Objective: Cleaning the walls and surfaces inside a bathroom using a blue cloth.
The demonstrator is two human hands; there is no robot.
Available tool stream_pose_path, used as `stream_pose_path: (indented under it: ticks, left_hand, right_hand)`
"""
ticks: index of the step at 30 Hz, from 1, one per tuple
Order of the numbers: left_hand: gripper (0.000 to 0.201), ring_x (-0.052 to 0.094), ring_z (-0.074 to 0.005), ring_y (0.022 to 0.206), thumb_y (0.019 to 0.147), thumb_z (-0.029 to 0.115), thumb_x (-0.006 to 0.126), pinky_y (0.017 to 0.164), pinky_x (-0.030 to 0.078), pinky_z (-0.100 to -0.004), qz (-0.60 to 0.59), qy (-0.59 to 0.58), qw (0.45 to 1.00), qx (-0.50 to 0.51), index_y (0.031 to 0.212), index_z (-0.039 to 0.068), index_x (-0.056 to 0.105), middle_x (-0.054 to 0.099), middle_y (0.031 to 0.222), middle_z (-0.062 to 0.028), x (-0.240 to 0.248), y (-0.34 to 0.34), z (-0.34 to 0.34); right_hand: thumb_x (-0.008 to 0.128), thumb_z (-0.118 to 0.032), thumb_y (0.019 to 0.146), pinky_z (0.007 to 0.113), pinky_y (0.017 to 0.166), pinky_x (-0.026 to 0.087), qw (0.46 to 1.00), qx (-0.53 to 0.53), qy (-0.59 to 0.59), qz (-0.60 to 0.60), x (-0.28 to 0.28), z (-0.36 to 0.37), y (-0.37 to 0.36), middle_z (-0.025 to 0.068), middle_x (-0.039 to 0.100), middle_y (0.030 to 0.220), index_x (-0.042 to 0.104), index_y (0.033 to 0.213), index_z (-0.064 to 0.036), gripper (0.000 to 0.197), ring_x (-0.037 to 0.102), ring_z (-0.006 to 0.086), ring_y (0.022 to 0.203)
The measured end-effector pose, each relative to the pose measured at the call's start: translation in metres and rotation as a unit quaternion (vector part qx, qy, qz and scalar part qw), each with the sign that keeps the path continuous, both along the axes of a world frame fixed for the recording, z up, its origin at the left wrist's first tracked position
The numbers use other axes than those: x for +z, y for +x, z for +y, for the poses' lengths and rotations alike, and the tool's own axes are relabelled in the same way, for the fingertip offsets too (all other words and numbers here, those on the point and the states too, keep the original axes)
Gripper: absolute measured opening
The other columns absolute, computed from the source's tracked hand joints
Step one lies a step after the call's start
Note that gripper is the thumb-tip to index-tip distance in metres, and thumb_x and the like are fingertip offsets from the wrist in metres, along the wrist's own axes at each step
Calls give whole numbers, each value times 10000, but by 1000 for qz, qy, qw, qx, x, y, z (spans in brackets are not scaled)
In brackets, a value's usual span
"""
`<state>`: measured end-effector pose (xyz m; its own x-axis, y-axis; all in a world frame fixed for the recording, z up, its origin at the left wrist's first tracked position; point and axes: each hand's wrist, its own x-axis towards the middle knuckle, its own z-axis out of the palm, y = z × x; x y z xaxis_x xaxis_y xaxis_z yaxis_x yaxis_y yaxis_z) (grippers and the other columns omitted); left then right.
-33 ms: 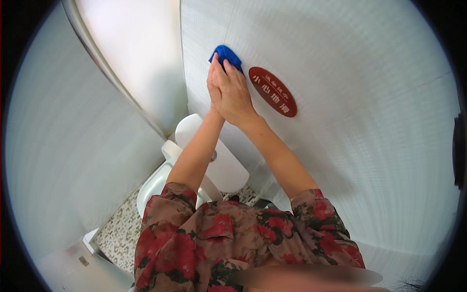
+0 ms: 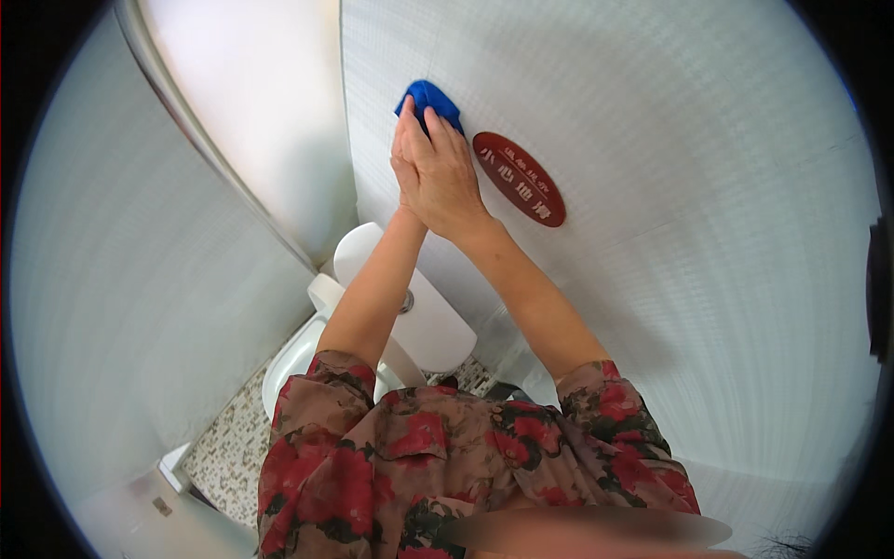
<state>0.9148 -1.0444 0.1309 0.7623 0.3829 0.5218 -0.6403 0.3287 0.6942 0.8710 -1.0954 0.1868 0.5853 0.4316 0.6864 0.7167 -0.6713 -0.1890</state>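
Observation:
Against the light grey wall panel (image 2: 643, 112), a blue cloth (image 2: 430, 96) lies under my stacked hands. My right hand (image 2: 447, 182) is on top, its fingers pointing up the wall and pressing the cloth. My left hand (image 2: 402, 174) is underneath, mostly covered by the right; its edge shows on the left side, and its fingers are largely hidden. Just right of the cloth, an oval dark red sign (image 2: 519, 179) with pale lettering is fixed to the panel.
Below my forearms stands a white toilet with its tank lid (image 2: 433, 326) and a bowl (image 2: 291, 363). A frosted bright panel (image 2: 251, 84) in a metal frame (image 2: 200, 135) rises at the left. Mosaic tiles (image 2: 233, 433) cover the floor.
My hands and the blue cloth have shifted very slightly up and left along the wall. The hands stay stacked as before.

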Motion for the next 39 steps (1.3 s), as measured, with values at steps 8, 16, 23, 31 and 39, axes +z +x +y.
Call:
stream_pose_path:
  ticks: [8,16,23,31,39]
  left_hand:
    - [518,459,-270,1214,1001,192,469,1015,414,-359,-33,-69,994,-77,1442,-23,303,432,1346,-150,65,-10,-44]
    - [583,245,-376,1401,980,187,495,1135,267,-423,-47,132,989,36,1462,-40,257,214,1524,-232,89,-99,-108]
    - [701,147,-478,1429,912,211,556,1152,186,-512,-122,284,950,-40,1474,-61,237,114,1555,-292,87,-174,-174]
    - [546,270,-389,1417,909,300,537,1119,133,-604,-239,358,898,96,1407,84,472,323,1523,-195,146,-162,-191]
    - [625,214,-427,1426,913,340,570,1121,126,-620,-133,291,917,236,1468,122,384,244,1555,-206,140,-51,-120]
  right_hand:
    - [574,-272,906,518,1064,328,999,-35,17,-31,65,-6,-7,381,439,1313,409,1365,102,614,456,475,1202]
    - [455,-266,974,479,1079,328,999,-32,38,23,87,-106,-108,307,397,1420,454,1339,79,502,417,452,1283]
    - [318,-461,1011,461,1072,344,986,-158,41,-12,65,-207,-193,330,416,1398,518,1315,57,633,438,436,1291]
    - [347,-374,1024,452,1076,328,969,-208,69,-111,105,-212,-206,299,408,1422,487,1339,70,562,424,411,1301]
    - [625,-183,886,465,992,413,980,-89,-41,-175,131,-133,-92,271,474,1347,575,1235,46,421,488,412,1192]
